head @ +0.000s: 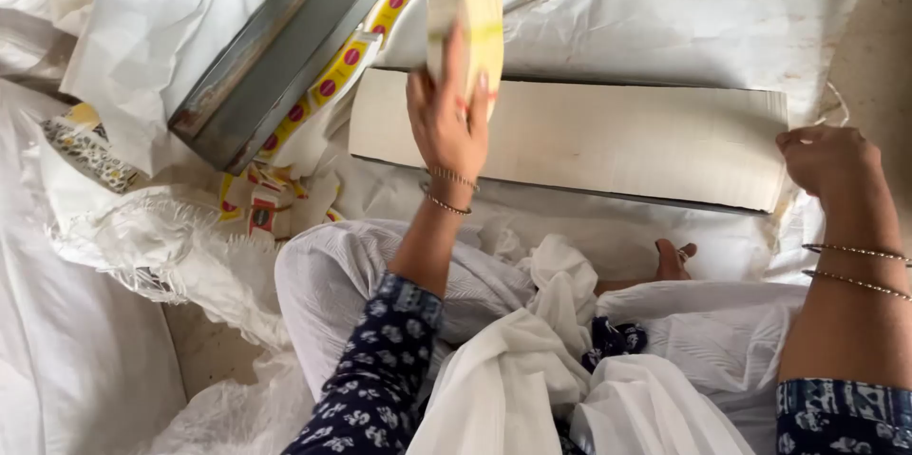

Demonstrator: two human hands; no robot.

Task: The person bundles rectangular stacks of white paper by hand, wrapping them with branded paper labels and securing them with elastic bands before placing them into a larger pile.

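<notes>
Holding: a thin stack of pale yellow paper sheets [472, 9] is being lifted edge-on by the left hand [446, 118], above the far edge of the long white board [570, 137].
Left grip: fingers are being kept clamped together on the lower edge of the stack, thumb side hidden behind it.
Right grip: the right hand [825, 159] is being rested at the right end of the board, fingers curled inward; nothing can be seen inside it, and whether it is pinching the board's edge cannot be told.
Board: it is being left bare on top, lying flat on crumpled white paper [665, 9] spread on the floor.
Already handled, by judgement: a strip of yellow labels with red dots [332, 75] is lying beside the grey metal bar [285, 47], and loose yellow and red labels [258, 203] are lying scattered lower left.
Left to do, by judgement: the lifted stack is not yet being set down anywhere.
Foreground: white cloth [532, 341] is being bunched over the lap.
</notes>
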